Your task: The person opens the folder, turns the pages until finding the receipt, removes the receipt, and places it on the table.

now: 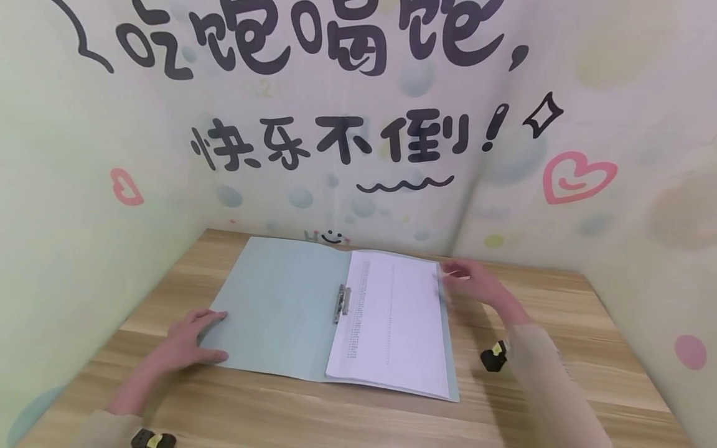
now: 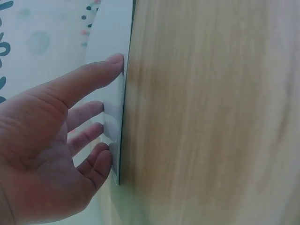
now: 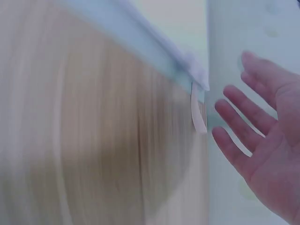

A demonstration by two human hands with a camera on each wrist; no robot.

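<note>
A light blue-green folder point(image 1: 282, 305) lies spread on the wooden table, with a metal clip point(image 1: 340, 303) near its fold. On its right half rests a stack of white printed paper point(image 1: 411, 323). My left hand point(image 1: 193, 342) rests at the folder's left edge; the left wrist view shows the thumb and fingertips of this hand point(image 2: 70, 126) against the cover. By the top right corner of the stack is my right hand point(image 1: 470, 280), its fingers loosely spread in the right wrist view. Near this hand point(image 3: 267, 117) a narrow white strip point(image 3: 197, 110) sticks out past the paper's corner.
A patterned wall sheet point(image 1: 336, 205) with large dark lettering stands right behind the folder and along both sides. Bare wooden tabletop point(image 1: 560, 323) shows to the right of the folder. Small black wrist devices point(image 1: 494, 356) sit at both sleeves.
</note>
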